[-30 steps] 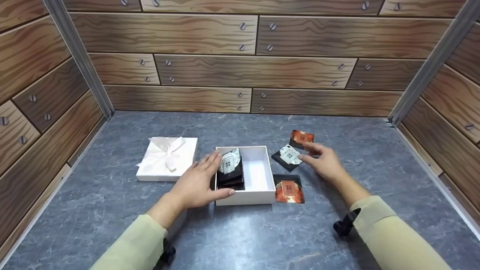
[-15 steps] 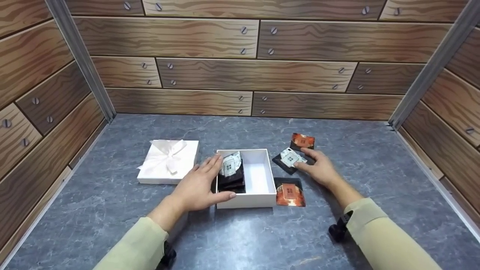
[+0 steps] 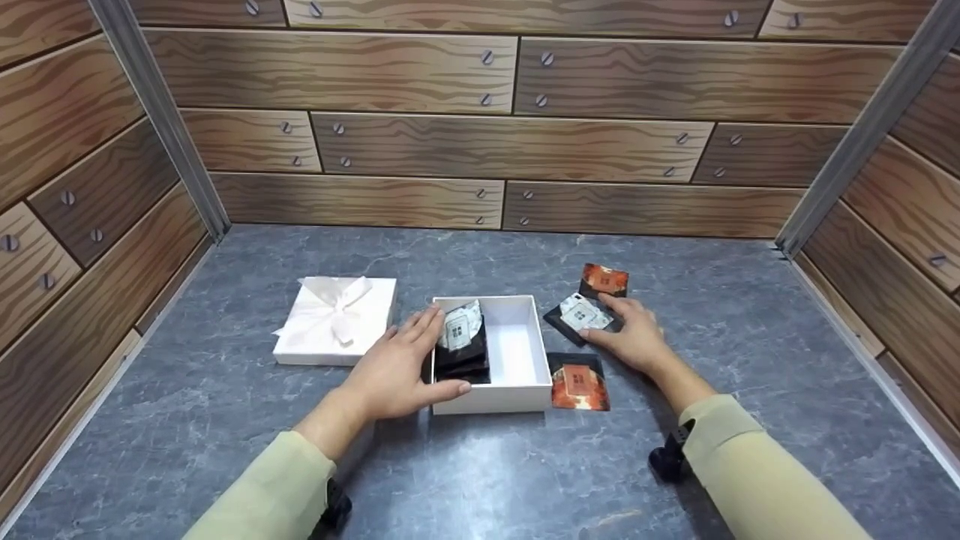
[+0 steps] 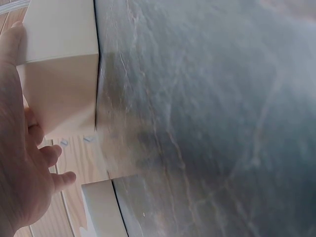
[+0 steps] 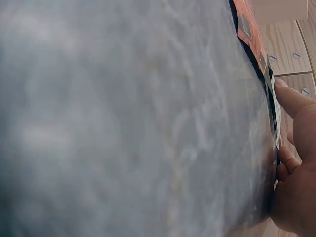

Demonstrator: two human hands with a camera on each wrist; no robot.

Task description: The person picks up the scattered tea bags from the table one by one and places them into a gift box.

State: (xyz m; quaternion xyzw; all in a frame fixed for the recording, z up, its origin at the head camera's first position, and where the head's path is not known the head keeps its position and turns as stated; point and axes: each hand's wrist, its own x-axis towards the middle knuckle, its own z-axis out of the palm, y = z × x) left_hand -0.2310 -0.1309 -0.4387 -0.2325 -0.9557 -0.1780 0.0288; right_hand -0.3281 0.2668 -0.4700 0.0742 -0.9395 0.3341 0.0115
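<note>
White-and-black sachet (image 3: 581, 313) lies flat on the grey marbled tabletop (image 3: 225, 375), right of the white gift box (image 3: 491, 400), just beside the far orange-and-black sachet (image 3: 604, 280). My right hand (image 3: 634, 334) straddles its right-hand corner, thumb toward the near edge, index finger toward the far edge, moderate gap between them; can't tell if they pinch it yet. My left hand (image 3: 394, 371) is spread wide, fingers fairly straight along the box's left wall, thumb reaching across its front edge.

Handling: sachet looks very light, thin, bendy foil or film, probably a bit slippery. Contents can't be seen, so I'd go easy on squeezing the middle. Lying this flat, it gives little edge to get under; best hold is probably the right-hand corner, thumb and index, maybe sliding or buckling it slightly to raise the edge. Box looks like stiff, light card, likely to skid if bumped, so a flat palm against the wall should do.

Counts: three sachets loose on the table: one white-and-black, two orange-and-black, the second being the near orange-and-black sachet (image 3: 579, 382) close by the box's right wall. One stack of black sachets (image 3: 463, 349) in the box's left half, more than one, overlaps hide the number. One box, one white lid (image 3: 300, 345), one ribbon bow (image 3: 341, 309) on it. Two hands.
</note>
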